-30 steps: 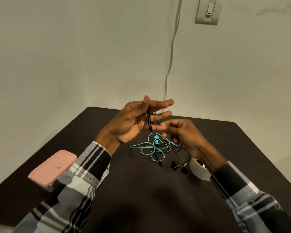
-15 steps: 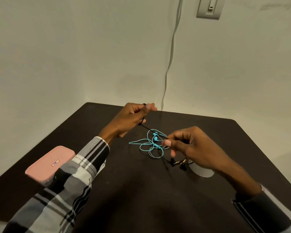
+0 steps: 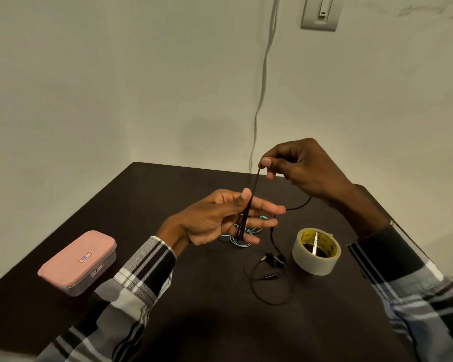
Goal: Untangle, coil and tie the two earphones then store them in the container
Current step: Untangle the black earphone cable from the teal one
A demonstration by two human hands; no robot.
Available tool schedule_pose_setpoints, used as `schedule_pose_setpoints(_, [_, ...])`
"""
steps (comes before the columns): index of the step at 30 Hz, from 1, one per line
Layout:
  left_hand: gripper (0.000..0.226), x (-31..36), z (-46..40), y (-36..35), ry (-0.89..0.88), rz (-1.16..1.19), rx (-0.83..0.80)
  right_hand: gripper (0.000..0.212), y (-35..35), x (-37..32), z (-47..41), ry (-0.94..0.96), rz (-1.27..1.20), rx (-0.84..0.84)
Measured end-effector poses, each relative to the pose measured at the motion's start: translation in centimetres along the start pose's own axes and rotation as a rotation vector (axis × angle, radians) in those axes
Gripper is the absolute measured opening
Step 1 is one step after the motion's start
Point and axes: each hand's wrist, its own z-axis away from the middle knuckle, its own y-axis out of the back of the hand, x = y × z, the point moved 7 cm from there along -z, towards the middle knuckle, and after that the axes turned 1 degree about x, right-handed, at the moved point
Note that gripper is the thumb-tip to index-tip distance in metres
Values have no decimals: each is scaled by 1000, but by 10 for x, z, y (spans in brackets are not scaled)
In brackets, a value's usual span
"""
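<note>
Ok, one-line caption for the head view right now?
Right hand winds the black earphone cord around the left hand above the table.

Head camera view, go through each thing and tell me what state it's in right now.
Black earphone: partly coiled on left fingers, the rest trailing loose on the table.
Left hand: fingers straight, cable looped around them.
Right hand: pinching the cable, pulling it taut.
Turquoise earphone: loose heap on table.
Pink container: lid on.
Tape roll: lying flat, untouched.

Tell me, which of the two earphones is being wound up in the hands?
The black earphone: its cord runs taut from the right hand to the left hand. The turquoise earphone lies loose on the table beneath.
</note>
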Motion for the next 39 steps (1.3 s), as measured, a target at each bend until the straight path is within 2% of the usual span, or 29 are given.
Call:
schedule_pose_setpoints(5, [51,15,1,1,-130,213,27,17,-30,34,9,-140,-212,-5])
schedule_pose_setpoints(10, [49,40,-2,32,-321,331,259,23,-81,38,45,-176,-249,-154])
schedule_pose_setpoints(15, [48,40,-3,70,-344,194,510,26,-92,31,76,-219,-273,-231])
schedule_pose_setpoints(20, [44,31,-5,88,-271,-127,615,22,-62,16,80,-136,-82,-169])
schedule_pose_setpoints(24, [51,22,-11,83,-153,-428,518,16,-28,-6,70,-80,35,-110])
schedule_pose_setpoints(28, [51,11,-12,58,-29,-547,313,15,4,-23,50,-3,100,-14])
schedule_pose_setpoints(34, [46,6,-4,15,-27,-334,147,16,19,-28,16,58,112,69])
schedule_pose_setpoints(39, [51,6,4,-4,-77,-37,96,18,5,-6,-5,-1,-60,71])
